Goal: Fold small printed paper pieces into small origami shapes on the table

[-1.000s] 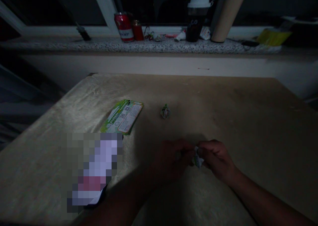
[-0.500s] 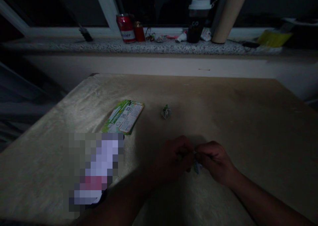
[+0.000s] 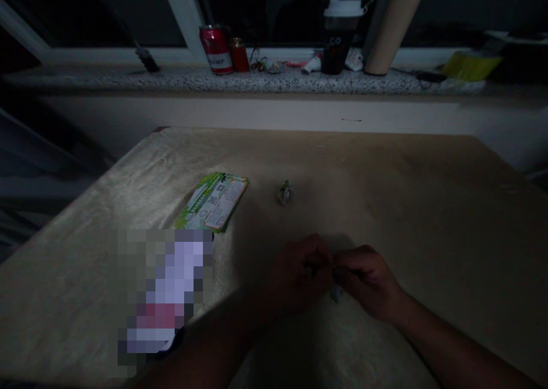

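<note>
Both my hands meet low over the brown table (image 3: 428, 183), in dim light. My left hand (image 3: 299, 275) and my right hand (image 3: 370, 280) have their fingers pinched together on a small folded piece of paper (image 3: 336, 291), pale and mostly hidden between the fingertips. A second small crumpled paper piece (image 3: 285, 193) lies on the table beyond my hands. A green and white printed card (image 3: 213, 202) lies flat to the left of it.
A blurred-out flat object (image 3: 165, 298) lies at the near left. On the stone window sill (image 3: 128, 78) stand a red can (image 3: 216, 48), a small red container (image 3: 240, 55), a dark tumbler (image 3: 337, 35), a cardboard tube (image 3: 391, 24) and yellow packaging (image 3: 468, 65).
My hands have drawn closer together around the small paper, which now shows less between the fingers. The view shifted slightly; nothing else on the table moved.
</note>
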`<move>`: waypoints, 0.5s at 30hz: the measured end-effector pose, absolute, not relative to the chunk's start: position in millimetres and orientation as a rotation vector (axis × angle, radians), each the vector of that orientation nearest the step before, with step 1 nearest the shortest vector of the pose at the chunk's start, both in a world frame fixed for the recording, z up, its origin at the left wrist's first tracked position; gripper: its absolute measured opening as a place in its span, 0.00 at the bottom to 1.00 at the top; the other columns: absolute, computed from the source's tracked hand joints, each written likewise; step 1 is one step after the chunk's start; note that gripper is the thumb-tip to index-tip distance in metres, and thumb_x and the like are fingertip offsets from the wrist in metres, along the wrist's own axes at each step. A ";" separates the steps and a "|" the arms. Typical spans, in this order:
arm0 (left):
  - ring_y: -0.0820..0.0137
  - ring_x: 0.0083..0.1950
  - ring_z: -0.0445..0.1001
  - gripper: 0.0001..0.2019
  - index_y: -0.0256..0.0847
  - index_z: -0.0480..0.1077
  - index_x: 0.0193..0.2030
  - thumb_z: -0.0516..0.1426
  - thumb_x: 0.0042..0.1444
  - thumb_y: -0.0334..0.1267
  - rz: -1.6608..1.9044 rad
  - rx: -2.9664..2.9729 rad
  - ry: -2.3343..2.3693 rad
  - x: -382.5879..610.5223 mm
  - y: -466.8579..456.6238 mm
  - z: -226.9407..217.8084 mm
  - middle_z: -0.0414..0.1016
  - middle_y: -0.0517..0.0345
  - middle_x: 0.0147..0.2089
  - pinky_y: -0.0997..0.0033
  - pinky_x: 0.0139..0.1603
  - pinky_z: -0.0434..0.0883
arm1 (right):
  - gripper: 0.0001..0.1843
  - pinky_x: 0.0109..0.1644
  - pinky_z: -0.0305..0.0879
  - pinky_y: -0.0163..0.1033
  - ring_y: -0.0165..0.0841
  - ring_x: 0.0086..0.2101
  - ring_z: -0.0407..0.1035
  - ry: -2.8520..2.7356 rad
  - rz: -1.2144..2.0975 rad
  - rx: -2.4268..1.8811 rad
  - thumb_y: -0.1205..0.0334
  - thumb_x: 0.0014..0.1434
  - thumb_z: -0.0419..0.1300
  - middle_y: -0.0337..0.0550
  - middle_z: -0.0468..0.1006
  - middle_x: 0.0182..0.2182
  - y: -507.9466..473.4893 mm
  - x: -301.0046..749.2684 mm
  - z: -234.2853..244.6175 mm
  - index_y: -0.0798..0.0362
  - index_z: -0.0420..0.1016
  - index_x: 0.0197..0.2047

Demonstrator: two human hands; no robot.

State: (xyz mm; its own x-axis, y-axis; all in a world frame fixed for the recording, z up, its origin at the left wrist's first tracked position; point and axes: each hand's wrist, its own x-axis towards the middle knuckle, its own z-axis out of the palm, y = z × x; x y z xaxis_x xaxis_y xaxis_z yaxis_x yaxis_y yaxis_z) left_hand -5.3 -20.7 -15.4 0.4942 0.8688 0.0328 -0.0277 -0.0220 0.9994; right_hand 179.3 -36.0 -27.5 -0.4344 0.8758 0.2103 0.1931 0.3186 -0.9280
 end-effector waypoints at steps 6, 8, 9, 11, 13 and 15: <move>0.77 0.24 0.59 0.04 0.40 0.67 0.30 0.60 0.53 0.34 0.928 1.486 0.813 -5.6 -20.8 -17.9 0.64 0.66 0.23 0.78 0.25 0.56 | 0.21 0.22 0.44 0.35 0.25 0.19 0.48 -1.841 1.156 -0.949 0.64 0.66 0.54 0.30 0.50 0.18 -35.1 178.0 -25.8 0.50 0.57 0.21; 0.77 0.24 0.62 0.06 0.40 0.68 0.31 0.61 0.56 0.37 0.909 1.413 0.809 -5.2 -20.7 -18.6 0.66 0.65 0.24 0.79 0.25 0.59 | 0.21 0.22 0.45 0.35 0.26 0.18 0.49 -1.787 1.185 -0.966 0.63 0.65 0.55 0.30 0.51 0.17 -34.8 178.4 -25.0 0.50 0.57 0.20; 0.77 0.24 0.63 0.08 0.39 0.69 0.33 0.62 0.57 0.40 0.884 1.356 0.794 -5.0 -20.5 -18.7 0.67 0.64 0.25 0.78 0.25 0.61 | 0.21 0.22 0.46 0.35 0.26 0.18 0.50 -1.750 1.204 -0.983 0.63 0.65 0.55 0.31 0.52 0.17 -34.6 178.9 -24.6 0.50 0.59 0.20; 0.76 0.25 0.67 0.12 0.39 0.70 0.37 0.62 0.60 0.46 0.827 1.256 0.768 -5.4 -19.7 -18.6 0.70 0.63 0.27 0.77 0.26 0.65 | 0.20 0.21 0.48 0.34 0.26 0.18 0.54 -1.669 1.247 -1.029 0.62 0.65 0.55 0.32 0.58 0.16 -34.4 180.3 -24.3 0.51 0.64 0.20; 0.76 0.25 0.67 0.15 0.38 0.71 0.36 0.61 0.62 0.50 0.782 1.264 0.778 -6.9 -18.2 -18.2 0.71 0.62 0.26 0.77 0.27 0.64 | 0.20 0.21 0.49 0.34 0.27 0.17 0.57 -1.592 1.274 -1.067 0.61 0.66 0.55 0.34 0.64 0.16 -34.1 182.0 -24.5 0.52 0.70 0.22; 0.76 0.24 0.65 0.17 0.38 0.71 0.32 0.59 0.65 0.50 0.756 1.376 0.803 -9.0 -16.4 -17.7 0.69 0.63 0.24 0.76 0.27 0.62 | 0.20 0.21 0.51 0.33 0.27 0.17 0.58 -1.547 1.281 -1.069 0.57 0.66 0.57 0.35 0.67 0.16 -34.0 183.6 -25.0 0.53 0.72 0.22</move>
State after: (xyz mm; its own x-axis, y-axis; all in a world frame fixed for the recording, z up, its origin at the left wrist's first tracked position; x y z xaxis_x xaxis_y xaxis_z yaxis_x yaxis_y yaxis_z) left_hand -9.0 -16.4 -17.7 0.5339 0.8442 -0.0478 0.0024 0.0550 0.9985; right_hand 183.6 -34.0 -25.0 -0.2840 0.9553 0.0822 0.0978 0.1142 -0.9886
